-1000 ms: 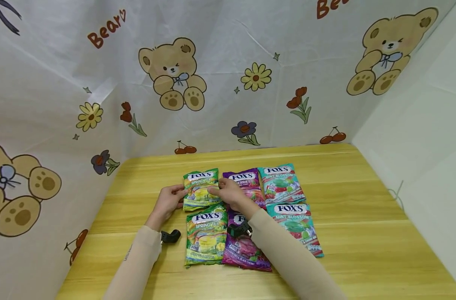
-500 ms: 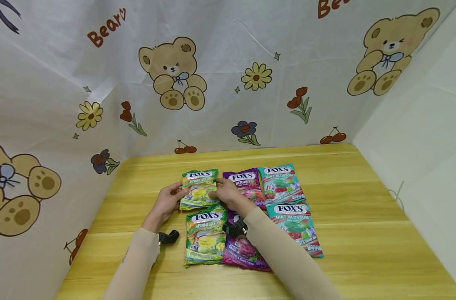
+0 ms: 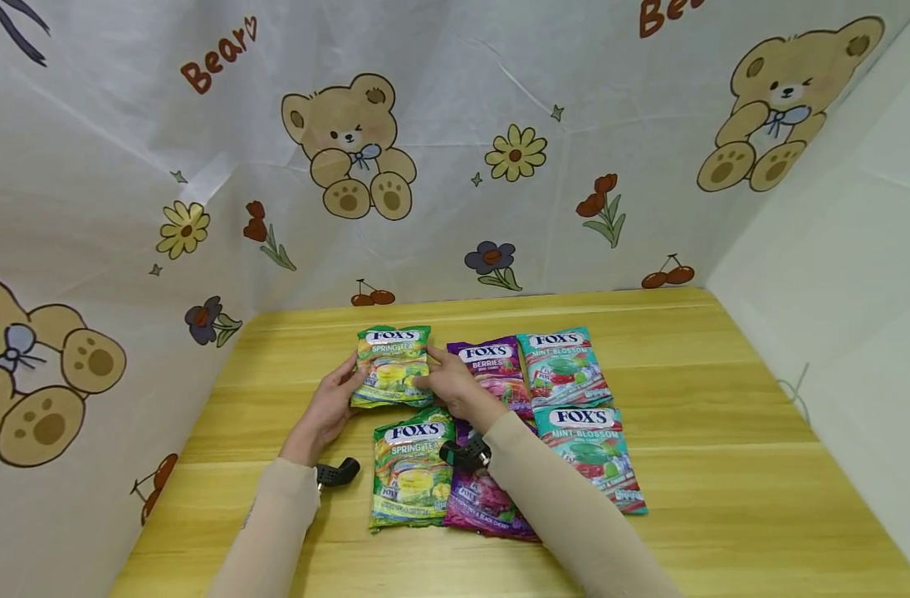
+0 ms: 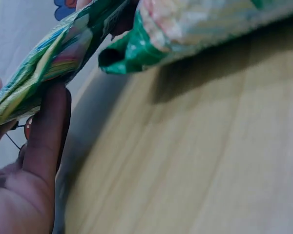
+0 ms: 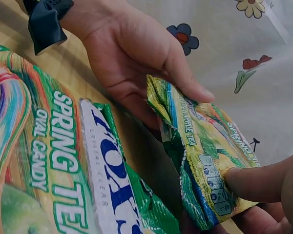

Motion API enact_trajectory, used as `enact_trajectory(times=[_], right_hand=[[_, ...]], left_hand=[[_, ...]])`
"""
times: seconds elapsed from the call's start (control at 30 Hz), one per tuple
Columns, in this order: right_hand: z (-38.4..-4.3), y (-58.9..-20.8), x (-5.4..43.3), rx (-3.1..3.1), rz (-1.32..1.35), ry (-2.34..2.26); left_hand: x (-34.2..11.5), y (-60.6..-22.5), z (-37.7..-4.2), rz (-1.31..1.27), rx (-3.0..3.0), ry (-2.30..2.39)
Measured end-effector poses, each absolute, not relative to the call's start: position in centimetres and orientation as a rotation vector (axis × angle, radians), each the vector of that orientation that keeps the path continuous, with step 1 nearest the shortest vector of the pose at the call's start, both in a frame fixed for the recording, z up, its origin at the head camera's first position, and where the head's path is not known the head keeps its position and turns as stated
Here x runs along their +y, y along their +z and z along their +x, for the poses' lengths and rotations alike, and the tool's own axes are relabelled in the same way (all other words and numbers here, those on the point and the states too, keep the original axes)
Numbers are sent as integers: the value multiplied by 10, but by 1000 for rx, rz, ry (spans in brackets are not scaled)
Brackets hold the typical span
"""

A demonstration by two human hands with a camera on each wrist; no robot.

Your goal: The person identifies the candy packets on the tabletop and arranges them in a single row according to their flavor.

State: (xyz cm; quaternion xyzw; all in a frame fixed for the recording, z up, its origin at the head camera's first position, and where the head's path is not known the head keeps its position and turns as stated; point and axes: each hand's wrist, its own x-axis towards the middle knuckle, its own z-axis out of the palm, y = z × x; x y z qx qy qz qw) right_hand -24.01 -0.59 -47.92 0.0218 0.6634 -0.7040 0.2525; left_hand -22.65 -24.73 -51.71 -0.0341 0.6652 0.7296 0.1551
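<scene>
A green-and-yellow Spring Tea candy bag (image 3: 392, 364) is held up off the table by both hands, tilted with its printed front toward me. My left hand (image 3: 331, 405) grips its left edge, thumb on the front and fingers behind. On the right edge my right hand (image 3: 457, 387) pinches it, the thumb (image 5: 254, 181) pressing the front in the right wrist view. Just nearer lies a second Spring Tea bag (image 3: 413, 473), flat on the table. In the left wrist view the held bag (image 4: 44, 73) appears side-on.
Right of these lie a purple Berries bag (image 3: 492, 365) and another purple bag (image 3: 488, 502), partly under my right forearm. Two teal Mint Blossom bags (image 3: 565, 365) form the right column. The wooden table (image 3: 724, 465) meets a bear-print curtain (image 3: 440, 249) behind.
Both hands have lifted the far Spring Tea bag and carried it slightly left and away from me. A wider gap now shows between it and the nearer Spring Tea bag.
</scene>
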Motion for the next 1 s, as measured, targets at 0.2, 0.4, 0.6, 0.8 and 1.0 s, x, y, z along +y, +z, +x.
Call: enact_trajectory(times=[0.2,0.4,0.6,0.8,1.0], right_hand=[[-242,-476,-12,1776,79,-1946],[-245,-470,-21,1727,88,-1996],[-250,-464,-29,1688,104,-2036],[-255,-462,-40,1677,106,-2062],[-257,-466,-49,1681,87,-2076]], left_hand=[[-245,-515,-224,-27,1717,2230],[-247,-510,-221,-29,1576,2356],[-251,-508,-218,-30,1443,2496],[-248,-509,-217,-65,1306,2631],[-244,-509,-215,-7,1186,2713]])
